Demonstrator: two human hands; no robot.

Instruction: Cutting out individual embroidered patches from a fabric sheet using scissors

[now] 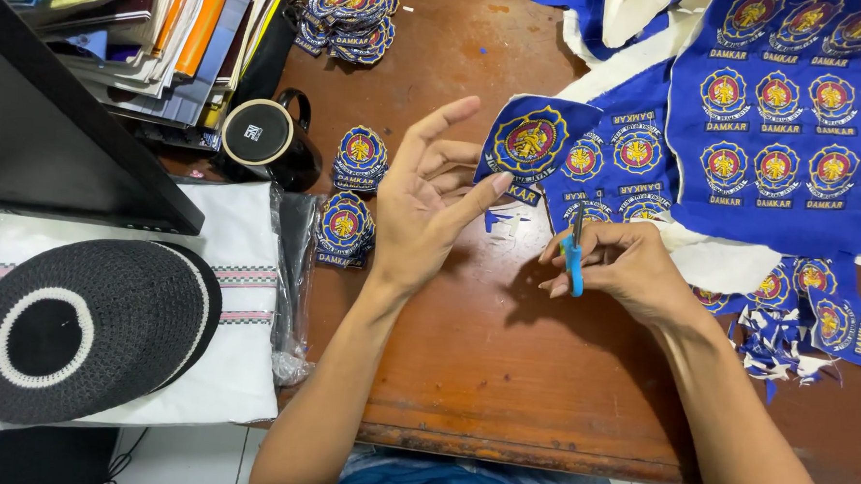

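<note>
My left hand point(430, 198) is raised over the brown wooden table point(502, 371), palm up, pinching a blue embroidered patch point(532, 140) between thumb and fingertips. The patch has a round yellow-and-red emblem. My right hand point(623, 265) rests to the right, closed around small blue-handled scissors point(575, 253) that point away from me. Just beyond both hands lies a blue fabric sheet point(794, 122) covered with rows of the same uncut patches.
Stacks of cut patches point(350, 195) lie left of my left hand, with more at the back point(348, 21). A black mug point(266, 138), piled folders point(159, 37), a black-and-white knitted cap point(78, 328) on folded white cloth, and blue trimmings point(770, 344) are around.
</note>
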